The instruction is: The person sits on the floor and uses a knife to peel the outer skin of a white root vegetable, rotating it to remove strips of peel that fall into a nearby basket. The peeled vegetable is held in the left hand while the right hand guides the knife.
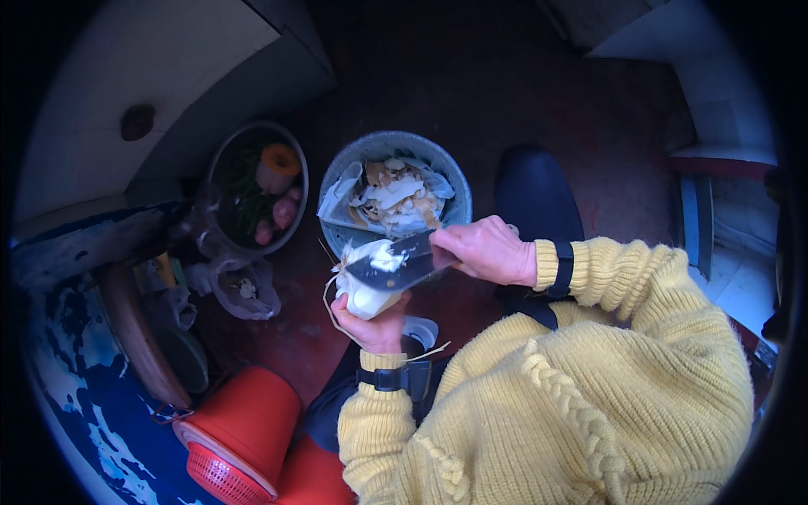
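Observation:
My left hand (pixel 379 324) is closed around a peeled white root vegetable (pixel 364 300), from which long stringy stems trail down past the wrist. Gripped in my right hand (pixel 490 251) is a cleaver (pixel 411 265); its broad dark blade lies across the top of the vegetable, with a white piece on the flat of the blade. The cleaver's handle is hidden in my fingers. Just beyond both hands stands a grey-blue bucket (pixel 461 172), with white and brown peelings (pixel 397 195) heaped over a plastic liner inside it.
Left of the bucket, a basin (pixel 246 135) holds green vegetables and pinkish-orange roots. A clear plastic bag (pixel 252 295) lies on the dark red floor (pixel 307 332). Red tubs (pixel 252 417) and a red strainer basket (pixel 220 478) stand at lower left. My dark-clad knee (pixel 539 189) is right of the bucket.

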Motion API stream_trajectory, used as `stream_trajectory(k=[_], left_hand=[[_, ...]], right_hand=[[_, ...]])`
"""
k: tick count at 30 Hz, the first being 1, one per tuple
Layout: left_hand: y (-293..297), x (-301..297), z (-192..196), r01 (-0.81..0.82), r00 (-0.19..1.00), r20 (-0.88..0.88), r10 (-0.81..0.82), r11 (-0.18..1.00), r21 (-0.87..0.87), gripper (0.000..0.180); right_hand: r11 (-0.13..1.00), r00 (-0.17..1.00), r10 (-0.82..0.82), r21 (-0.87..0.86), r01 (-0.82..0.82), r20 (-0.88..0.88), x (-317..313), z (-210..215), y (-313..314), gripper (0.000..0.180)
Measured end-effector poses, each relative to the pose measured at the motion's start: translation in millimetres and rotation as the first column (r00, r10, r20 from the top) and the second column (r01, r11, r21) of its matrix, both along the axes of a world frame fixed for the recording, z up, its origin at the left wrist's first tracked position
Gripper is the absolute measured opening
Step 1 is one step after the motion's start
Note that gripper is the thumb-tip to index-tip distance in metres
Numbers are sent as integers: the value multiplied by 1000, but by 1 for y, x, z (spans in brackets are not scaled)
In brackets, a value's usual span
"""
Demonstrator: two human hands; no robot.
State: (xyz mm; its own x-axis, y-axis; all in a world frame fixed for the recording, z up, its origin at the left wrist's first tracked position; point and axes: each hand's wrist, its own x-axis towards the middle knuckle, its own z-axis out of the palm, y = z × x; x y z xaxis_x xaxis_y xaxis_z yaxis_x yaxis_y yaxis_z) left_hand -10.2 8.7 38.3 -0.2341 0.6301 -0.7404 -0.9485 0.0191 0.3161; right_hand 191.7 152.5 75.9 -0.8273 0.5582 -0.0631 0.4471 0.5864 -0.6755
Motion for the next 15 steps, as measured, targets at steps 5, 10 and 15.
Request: stream_trajectory(k=[5,10,15], left_hand=[[3,-5,-5,26,975,-221,-6,996,87,72],[10,-9,4,-28,973,-227,31,999,15,61],[17,-1,30,158,972,-186,-142,984,78,74]], right_hand=[[992,990,-96,-69,103,107,11,-8,22,18],[998,986,-15,-67,3,-169,10,14,22,15],[915,939,307,318,-247,-155,1,38,9,17]])
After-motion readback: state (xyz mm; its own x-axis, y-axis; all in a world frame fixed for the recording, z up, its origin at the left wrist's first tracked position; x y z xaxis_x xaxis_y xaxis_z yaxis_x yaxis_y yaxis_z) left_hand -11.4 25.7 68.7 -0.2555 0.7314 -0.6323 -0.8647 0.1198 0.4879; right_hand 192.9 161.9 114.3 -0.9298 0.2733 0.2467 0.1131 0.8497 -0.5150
